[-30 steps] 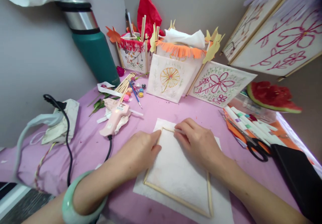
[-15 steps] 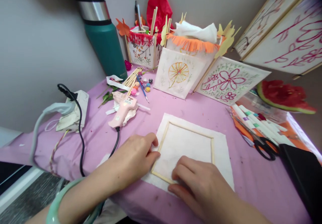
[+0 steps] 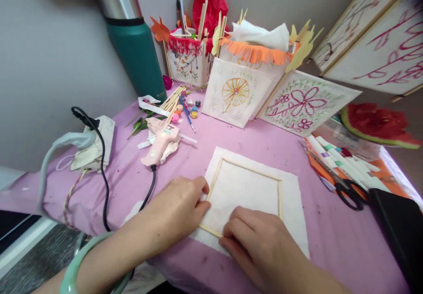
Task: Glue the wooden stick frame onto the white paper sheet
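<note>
A square frame of thin wooden sticks (image 3: 251, 169) lies on a white sheet (image 3: 293, 210), fabric or soft paper, whose edges stick out past it on every side. My left hand (image 3: 180, 201), a pale green bangle (image 3: 81, 253) on its forearm, pinches the frame's left stick near the lower left corner. On the near stick, my right hand (image 3: 259, 236) has its thumb and fingertips closed. It hides the near right part of the frame. Left of the sheet, a pink glue gun (image 3: 161, 146) rests on crumpled white scraps.
A teal bottle (image 3: 135, 56) and a power strip (image 3: 99, 146) stand at left. Decorated lantern panels (image 3: 233, 92) lean at the back. Scissors (image 3: 343, 184), white markers (image 3: 346, 164), a black object (image 3: 393, 228) and a watermelon slice (image 3: 380, 122) are at right.
My right hand has shifted slightly left along the near stick, its thumb now against it. My left hand keeps its pinch on the left stick. The view has tilted slightly.
</note>
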Demonstrator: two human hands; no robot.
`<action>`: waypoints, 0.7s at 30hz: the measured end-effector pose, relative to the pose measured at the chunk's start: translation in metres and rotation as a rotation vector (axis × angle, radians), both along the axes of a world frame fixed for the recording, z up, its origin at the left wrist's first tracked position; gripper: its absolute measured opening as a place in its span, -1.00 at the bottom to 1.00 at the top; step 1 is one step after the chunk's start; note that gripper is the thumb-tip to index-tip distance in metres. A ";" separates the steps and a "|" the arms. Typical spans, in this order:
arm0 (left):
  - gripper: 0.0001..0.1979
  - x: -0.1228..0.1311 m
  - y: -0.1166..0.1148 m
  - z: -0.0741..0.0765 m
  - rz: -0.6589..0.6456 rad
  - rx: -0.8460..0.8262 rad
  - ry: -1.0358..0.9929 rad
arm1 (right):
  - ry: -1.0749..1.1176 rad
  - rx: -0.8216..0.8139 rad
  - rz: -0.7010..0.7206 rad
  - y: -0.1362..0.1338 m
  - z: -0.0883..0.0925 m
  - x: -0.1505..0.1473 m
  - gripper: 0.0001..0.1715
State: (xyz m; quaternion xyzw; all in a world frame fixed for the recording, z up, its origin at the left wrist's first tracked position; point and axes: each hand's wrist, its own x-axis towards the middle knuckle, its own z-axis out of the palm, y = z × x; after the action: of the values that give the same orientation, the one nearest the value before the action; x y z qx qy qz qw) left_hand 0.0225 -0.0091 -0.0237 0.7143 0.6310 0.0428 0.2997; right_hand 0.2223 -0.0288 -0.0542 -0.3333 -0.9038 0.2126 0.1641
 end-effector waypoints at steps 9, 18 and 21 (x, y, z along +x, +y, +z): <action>-0.75 -0.003 -0.004 -0.001 0.014 0.034 -0.053 | 0.024 0.005 -0.188 0.026 0.023 0.034 -0.79; -0.62 -0.004 -0.013 -0.005 0.053 -0.009 -0.068 | -0.071 0.045 -0.658 0.060 0.002 0.092 -0.78; -0.60 -0.003 -0.014 -0.006 0.057 -0.014 -0.055 | -0.082 0.030 -0.653 0.063 -0.005 0.090 -0.75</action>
State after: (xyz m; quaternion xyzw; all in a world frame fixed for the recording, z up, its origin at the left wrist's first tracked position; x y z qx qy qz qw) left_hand 0.0198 -0.0232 -0.0300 0.6924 0.6428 0.0665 0.3209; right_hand 0.3126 0.0341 -0.0588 -0.6113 -0.7581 0.1216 0.1919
